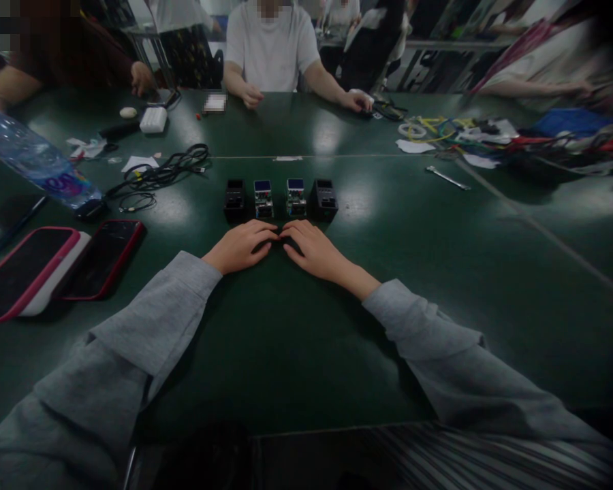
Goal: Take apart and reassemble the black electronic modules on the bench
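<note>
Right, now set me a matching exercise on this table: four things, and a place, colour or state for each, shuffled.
Things:
1. Circuit boards
2. Wrench
3. Bottle
4. Left hand

Places, colours or states:
A. Purple on its label
B. Fingertips close to those of the right hand
C. Between the two black cases
D. Silver, to the right of both hands

Pairs: 1-C, 2-D, 3-A, 4-B

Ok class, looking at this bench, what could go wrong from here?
The left circuit board and right circuit board sit uncased just beyond the left hand and right hand, so a careless nudge might topple them.
Bare fingers could also carry static to their exposed parts.
The plastic bottle is near the red-edged phone; if it holds liquid, a leak might wet it.
</note>
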Motion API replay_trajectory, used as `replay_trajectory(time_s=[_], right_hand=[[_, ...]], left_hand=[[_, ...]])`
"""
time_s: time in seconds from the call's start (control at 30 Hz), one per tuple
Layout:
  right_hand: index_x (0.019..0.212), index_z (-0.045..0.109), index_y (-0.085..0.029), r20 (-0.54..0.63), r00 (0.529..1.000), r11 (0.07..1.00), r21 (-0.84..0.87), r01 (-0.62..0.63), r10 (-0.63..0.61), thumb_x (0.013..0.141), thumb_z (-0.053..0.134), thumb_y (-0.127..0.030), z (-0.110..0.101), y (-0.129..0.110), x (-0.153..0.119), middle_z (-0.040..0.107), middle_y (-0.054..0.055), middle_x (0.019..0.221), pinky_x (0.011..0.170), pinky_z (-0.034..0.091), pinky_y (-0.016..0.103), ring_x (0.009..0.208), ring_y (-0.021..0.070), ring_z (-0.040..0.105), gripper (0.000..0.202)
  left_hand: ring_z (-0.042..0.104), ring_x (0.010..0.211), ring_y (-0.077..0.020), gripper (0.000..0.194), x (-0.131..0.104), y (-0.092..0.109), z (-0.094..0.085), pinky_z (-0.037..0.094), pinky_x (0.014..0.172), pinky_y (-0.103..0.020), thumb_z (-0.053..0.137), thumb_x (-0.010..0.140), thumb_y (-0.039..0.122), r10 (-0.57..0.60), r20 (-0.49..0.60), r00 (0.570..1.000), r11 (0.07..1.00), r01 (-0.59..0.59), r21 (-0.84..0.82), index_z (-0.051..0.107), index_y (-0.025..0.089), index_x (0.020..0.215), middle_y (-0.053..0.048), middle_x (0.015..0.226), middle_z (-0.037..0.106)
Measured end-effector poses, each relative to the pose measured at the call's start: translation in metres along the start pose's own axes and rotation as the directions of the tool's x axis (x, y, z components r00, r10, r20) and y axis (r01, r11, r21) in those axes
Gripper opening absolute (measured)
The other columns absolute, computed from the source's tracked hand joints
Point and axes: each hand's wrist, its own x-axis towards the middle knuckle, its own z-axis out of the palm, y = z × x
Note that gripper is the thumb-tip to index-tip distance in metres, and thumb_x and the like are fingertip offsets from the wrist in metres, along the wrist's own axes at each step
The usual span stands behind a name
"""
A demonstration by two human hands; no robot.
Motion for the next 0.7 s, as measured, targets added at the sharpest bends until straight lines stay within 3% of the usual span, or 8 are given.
replay_trajectory(time_s=[0.17,0.23,0.33,0.47,0.6,0.7], right_hand=[[0.120,0.059,-0.018,-0.007,1.000,1.000,0.003,0.014,-0.014,0.100,0.048,-0.027,-0.002,-0.003,0.000,0.059,0.012,0.126,0.099,0.049,0.046,0.116,0.0273,0.054,0.025],[0.120,0.060,-0.019,-0.064,0.998,1.000,-0.024,0.006,-0.007,0.101,0.044,-0.025,-0.006,-0.005,-0.001,0.058,0.012,0.127,0.100,0.049,0.047,0.117,0.0277,0.053,0.026],[0.121,0.063,-0.023,-0.244,0.962,0.984,-0.102,-0.149,0.121,0.101,0.039,-0.021,-0.013,-0.001,-0.002,0.055,0.013,0.129,0.101,0.047,0.051,0.122,0.0311,0.050,0.031],[0.131,0.059,-0.026,-0.414,0.859,0.913,-0.135,-0.385,0.301,0.101,0.040,-0.025,-0.016,0.025,-0.005,0.046,0.013,0.138,0.105,0.043,0.062,0.129,0.0360,0.045,0.035],[0.135,0.054,-0.026,-0.391,0.853,0.906,-0.096,-0.412,0.346,0.098,0.051,-0.033,-0.009,0.050,-0.007,0.039,0.014,0.141,0.104,0.045,0.062,0.128,0.0374,0.046,0.037],[0.130,0.055,-0.023,-0.374,0.850,0.910,-0.036,-0.413,0.371,0.097,0.055,-0.034,-0.006,0.055,-0.007,0.041,0.016,0.137,0.100,0.050,0.059,0.124,0.0372,0.049,0.036]], left_hand=[[0.061,0.122,-0.0250,0.027,0.001,0.000,0.000,0.053,0.102,-0.046,0.053,0.097,0.021,-0.006,0.001,1.000,1.000,0.006,-0.006,0.066,0.018,0.121,-0.012,0.132,0.065],[0.061,0.121,-0.0248,0.027,0.000,0.000,0.000,0.053,0.102,-0.045,0.053,0.097,0.021,-0.003,0.000,1.000,1.000,0.003,-0.003,0.066,0.018,0.121,-0.012,0.132,0.065],[0.061,0.121,-0.0247,0.027,0.000,-0.001,0.000,0.053,0.102,-0.045,0.053,0.097,0.021,0.003,0.006,1.000,1.000,-0.003,-0.003,0.066,0.019,0.121,-0.011,0.132,0.065],[0.061,0.122,-0.0248,0.028,0.000,-0.001,-0.002,0.053,0.102,-0.045,0.052,0.098,0.022,-0.001,0.017,1.000,1.000,0.002,-0.009,0.066,0.018,0.123,-0.011,0.133,0.064],[0.060,0.123,-0.0248,0.029,0.001,0.000,-0.003,0.052,0.103,-0.046,0.052,0.098,0.023,-0.010,0.031,0.999,1.000,0.010,-0.013,0.065,0.018,0.124,-0.011,0.134,0.064],[0.060,0.124,-0.0252,0.029,0.001,0.001,-0.004,0.052,0.104,-0.046,0.052,0.099,0.023,-0.016,0.034,0.999,1.000,0.017,-0.018,0.066,0.017,0.124,-0.012,0.134,0.064]])
